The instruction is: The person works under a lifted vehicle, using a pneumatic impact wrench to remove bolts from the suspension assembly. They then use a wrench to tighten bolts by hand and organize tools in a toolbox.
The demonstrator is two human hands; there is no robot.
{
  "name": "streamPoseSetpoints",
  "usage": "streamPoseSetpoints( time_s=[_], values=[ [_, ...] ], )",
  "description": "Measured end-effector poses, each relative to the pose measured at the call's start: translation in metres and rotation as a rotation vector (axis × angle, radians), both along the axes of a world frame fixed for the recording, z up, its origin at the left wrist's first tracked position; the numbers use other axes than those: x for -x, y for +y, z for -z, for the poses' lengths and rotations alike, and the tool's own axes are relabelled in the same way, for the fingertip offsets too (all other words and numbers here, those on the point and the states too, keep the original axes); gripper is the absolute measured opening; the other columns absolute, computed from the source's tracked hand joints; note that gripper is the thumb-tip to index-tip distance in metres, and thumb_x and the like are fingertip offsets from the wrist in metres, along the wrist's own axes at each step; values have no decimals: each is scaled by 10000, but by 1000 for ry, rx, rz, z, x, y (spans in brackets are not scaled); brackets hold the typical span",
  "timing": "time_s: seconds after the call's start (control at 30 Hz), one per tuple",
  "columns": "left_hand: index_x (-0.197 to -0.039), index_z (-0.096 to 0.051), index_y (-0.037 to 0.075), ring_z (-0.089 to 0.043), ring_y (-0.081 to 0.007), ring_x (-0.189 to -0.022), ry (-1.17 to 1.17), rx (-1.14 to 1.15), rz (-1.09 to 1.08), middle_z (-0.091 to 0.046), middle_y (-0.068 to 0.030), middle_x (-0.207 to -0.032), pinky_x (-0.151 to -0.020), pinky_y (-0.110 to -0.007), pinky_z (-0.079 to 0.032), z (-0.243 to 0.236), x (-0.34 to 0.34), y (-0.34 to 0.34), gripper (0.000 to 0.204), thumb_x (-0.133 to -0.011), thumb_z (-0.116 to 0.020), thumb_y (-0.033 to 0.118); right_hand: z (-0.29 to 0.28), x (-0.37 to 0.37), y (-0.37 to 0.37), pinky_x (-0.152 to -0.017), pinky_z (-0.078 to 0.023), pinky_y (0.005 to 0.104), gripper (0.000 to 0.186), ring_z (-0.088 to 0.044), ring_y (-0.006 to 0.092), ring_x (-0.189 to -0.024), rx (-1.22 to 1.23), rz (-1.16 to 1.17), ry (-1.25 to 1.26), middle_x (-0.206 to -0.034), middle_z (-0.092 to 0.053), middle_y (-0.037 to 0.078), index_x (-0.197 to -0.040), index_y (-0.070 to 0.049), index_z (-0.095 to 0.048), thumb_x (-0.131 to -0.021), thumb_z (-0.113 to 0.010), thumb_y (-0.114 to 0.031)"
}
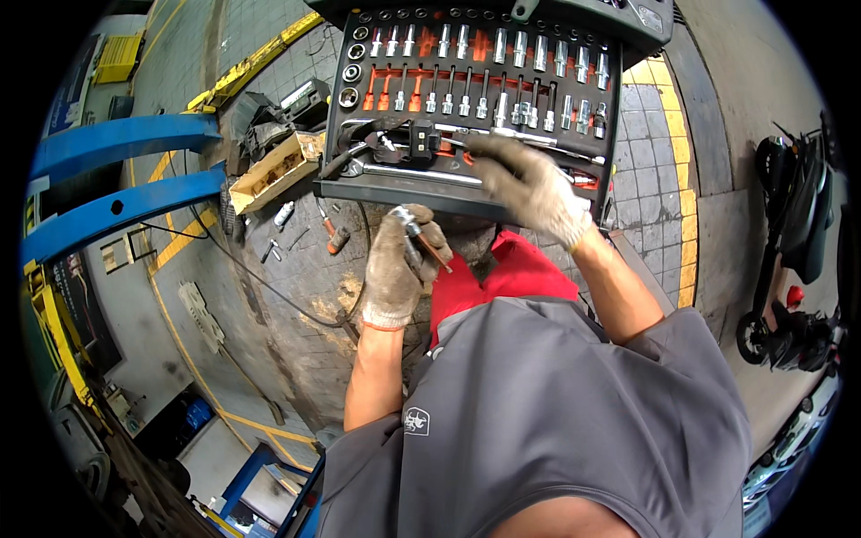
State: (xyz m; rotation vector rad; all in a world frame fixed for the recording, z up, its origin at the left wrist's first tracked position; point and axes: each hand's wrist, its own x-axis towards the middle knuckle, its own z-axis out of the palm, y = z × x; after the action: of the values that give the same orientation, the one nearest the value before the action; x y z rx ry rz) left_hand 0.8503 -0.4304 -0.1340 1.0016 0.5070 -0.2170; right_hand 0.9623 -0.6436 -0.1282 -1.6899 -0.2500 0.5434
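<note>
My left hand (395, 264), in a soiled knit work glove, is closed round a short metal tool (415, 229). It has a silver cylindrical end and a thin reddish-brown shank; I cannot make out its exact kind. In a matching glove, my right hand (534, 186) reaches over the front of the tool drawer (408, 193), fingers stretched out above the tools. Chrome ratchets and bars, among them a long chrome bar (421, 175), lie loose beneath and beside it. Rows of chrome sockets (520, 49) and bit sockets (466, 99) fill the tray behind. My right fingers partly hide the tools below.
Left of the drawer stands a small wooden box (273, 170). An orange-handled tool (334, 235) and a small spray bottle (284, 213) lie on the tiled floor. A dark cable (260, 289) crosses it. Blue lift arms (126, 206) extend from the left; motorcycles (789, 242) stand at the right.
</note>
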Motion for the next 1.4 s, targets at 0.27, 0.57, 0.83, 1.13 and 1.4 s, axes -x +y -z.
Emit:
streamPoseSetpoints(
  time_s=[0.27,0.57,0.83,1.13,1.4],
  values=[
    [-1140,-642,42,-588,-58,-654,40,-209,304,-667,-6,-872,-515,-211,-462,14,4,-29,369,-1070,-528,386,-7,39,0,-892,-534,353,443,-668,193,-1014,-11,-219,191,-1108,-693,135,-1270,-25,-660,-946,-716,-321],
    [-1119,-612,26,-643,-123,-636,82,1,261,-670,-38,-841,-547,-248,-510,23,-5,-57,706,-1022,-341,670,13,46,-19,-797,-535,289,235,-645,111,-854,-178,55,405,-937,-692,58,-1068,-1,-665,-919,-733,-170],
    [-1318,-518,-1,-679,-237,-951,53,219,164,-665,-147,-1070,-709,-308,-560,28,-22,-43,884,-946,-364,786,31,31,-36,-800,-532,268,222,-626,96,-891,-335,248,428,-1003,-681,38,-1107,-1,-649,-1003,-634,-197],
    [-1455,-362,-5,-640,-283,-1065,25,-58,33,-502,-185,-1275,-866,-388,-570,48,-60,-54,570,-922,-563,-24,66,29,-49,-592,-480,236,283,-582,79,-654,-45,347,276,-854,-617,15,-1154,-23,-617,-1036,-593,-279],
    [-1419,-416,-40,-645,-166,-870,-83,-114,38,-613,-100,-1095,-678,-280,-514,71,-90,-61,538,-932,-635,28,92,32,-46,-952,-501,389,407,-670,303,-1107,263,246,-51,-1137,-693,196,-1252,-53,-626,-930,-690,-294]
  ],
)
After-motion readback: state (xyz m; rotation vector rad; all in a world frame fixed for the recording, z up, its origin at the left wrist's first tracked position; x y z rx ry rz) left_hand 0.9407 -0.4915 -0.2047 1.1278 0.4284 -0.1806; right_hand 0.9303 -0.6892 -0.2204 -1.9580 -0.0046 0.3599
